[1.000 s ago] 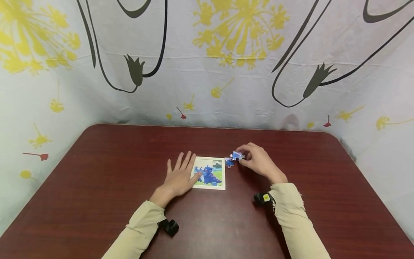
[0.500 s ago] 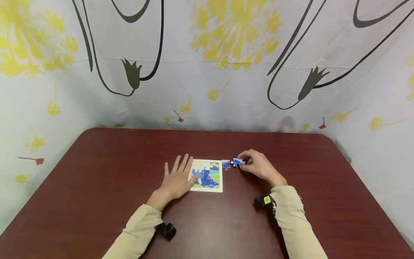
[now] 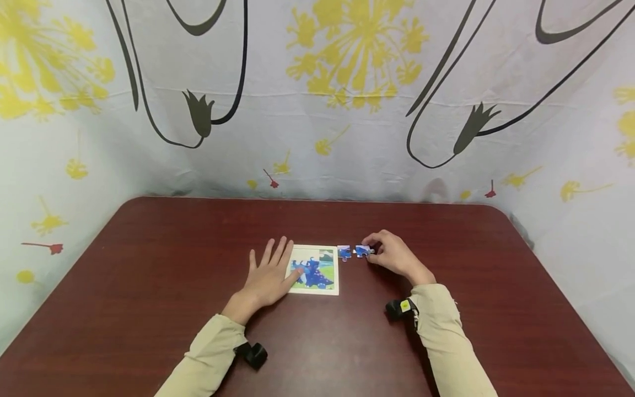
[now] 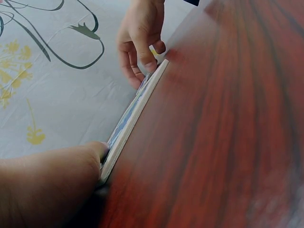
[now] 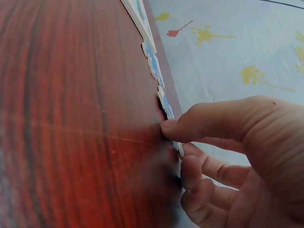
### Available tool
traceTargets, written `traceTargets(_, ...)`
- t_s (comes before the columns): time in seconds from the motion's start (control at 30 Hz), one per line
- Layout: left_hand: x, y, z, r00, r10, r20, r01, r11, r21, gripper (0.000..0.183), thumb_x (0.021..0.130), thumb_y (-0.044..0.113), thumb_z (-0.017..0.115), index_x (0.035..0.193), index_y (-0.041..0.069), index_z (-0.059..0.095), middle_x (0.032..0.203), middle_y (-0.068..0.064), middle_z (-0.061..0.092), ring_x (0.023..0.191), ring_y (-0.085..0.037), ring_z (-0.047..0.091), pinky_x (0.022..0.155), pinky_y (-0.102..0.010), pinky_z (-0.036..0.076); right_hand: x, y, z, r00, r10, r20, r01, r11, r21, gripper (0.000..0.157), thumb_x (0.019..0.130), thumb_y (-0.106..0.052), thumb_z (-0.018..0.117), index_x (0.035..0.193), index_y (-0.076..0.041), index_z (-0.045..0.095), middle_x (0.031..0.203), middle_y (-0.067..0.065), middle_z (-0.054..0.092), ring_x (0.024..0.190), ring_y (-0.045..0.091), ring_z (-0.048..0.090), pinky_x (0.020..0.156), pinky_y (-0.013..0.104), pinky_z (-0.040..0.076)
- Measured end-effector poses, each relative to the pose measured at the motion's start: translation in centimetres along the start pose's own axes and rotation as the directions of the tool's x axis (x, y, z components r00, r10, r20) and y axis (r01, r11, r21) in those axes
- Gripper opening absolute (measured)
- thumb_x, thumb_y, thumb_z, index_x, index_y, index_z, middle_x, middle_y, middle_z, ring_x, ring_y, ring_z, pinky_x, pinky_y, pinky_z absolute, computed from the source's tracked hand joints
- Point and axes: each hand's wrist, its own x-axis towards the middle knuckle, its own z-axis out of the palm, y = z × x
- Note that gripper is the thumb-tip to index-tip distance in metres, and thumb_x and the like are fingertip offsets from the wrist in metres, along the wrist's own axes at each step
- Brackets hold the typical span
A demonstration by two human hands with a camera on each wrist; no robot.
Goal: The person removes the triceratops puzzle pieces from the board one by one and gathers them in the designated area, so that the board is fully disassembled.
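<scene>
A puzzle board [image 3: 319,270] with a pale frame and a blue dinosaur picture lies flat on the table. Its upper left part shows bare backing. My left hand [image 3: 268,280] rests with spread fingers on the board's left edge, thumb over the picture. Right of the board's upper corner lies a blue and purple jigsaw piece [image 3: 344,252]. Beside that, my right hand [image 3: 396,255] pinches a second jigsaw piece [image 3: 362,251] between thumb and fingers. In the right wrist view, this held piece [image 5: 165,102] is close over the tabletop, slightly tilted, its far end hidden by the thumb.
The dark red wooden table [image 3: 317,342] reaches back to a pale curtain [image 3: 278,138] printed with flowers. Black wrist cameras hang at the left cuff [image 3: 256,355] and the right cuff [image 3: 395,310].
My right hand has lowered its jigsaw piece and drawn it away from the other loose piece, leaving a small gap. The left hand stays on the board; the head view has shifted slightly.
</scene>
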Motion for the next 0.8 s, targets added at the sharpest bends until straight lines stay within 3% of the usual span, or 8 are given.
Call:
traceTargets(0.17, 0.3, -0.3, 0.4, 0.999, 0.014, -0.029, -0.014, 1.0, -0.014, 0.074, 0.095, 0.055, 0.032, 0.151, 0.01, 0.012, 0.155, -0.01, 0.007, 0.14, -0.032, -0.001, 0.102, -0.063, -0.005, 0.1, 0.0, 0.0, 1.0, 0.002, -0.003, -0.002, 1.0, 0.009, 0.027, 0.079, -0.002, 0.069, 0.106, 0.001, 0.065, 0.096, 0.013, 0.055, 0.077, 0.022, 0.054, 0.07, 0.036, 0.046)
traceTargets(0.6, 0.0, -0.1, 0.2, 1.0, -0.003, -0.012, 0.003, 1.0, 0.001, 0.073, 0.096, 0.054, 0.033, 0.151, 0.011, 0.011, 0.155, -0.008, 0.005, 0.14, -0.031, -0.001, 0.103, -0.063, -0.002, -0.1, 0.3, -0.6, 1.0, 0.008, -0.017, -0.008, 1.0, 0.023, 0.036, 0.08, -0.006, 0.068, 0.114, 0.001, 0.06, 0.098, 0.013, 0.056, 0.075, 0.021, 0.054, 0.068, 0.035, 0.045)
traceTargets(0.8, 0.0, 0.0, 0.4, 1.0, -0.005, -0.013, 0.005, 1.0, 0.009, 0.074, 0.095, 0.055, 0.033, 0.151, 0.012, 0.01, 0.155, -0.008, 0.005, 0.14, -0.031, -0.002, 0.103, -0.062, -0.003, 0.0, -1.7, -0.7, 0.994, -0.076, -0.083, 0.077, 0.997, 0.015, 0.027, 0.079, -0.003, 0.067, 0.107, 0.0, 0.064, 0.088, 0.008, 0.056, 0.068, 0.017, 0.053, 0.063, 0.032, 0.044)
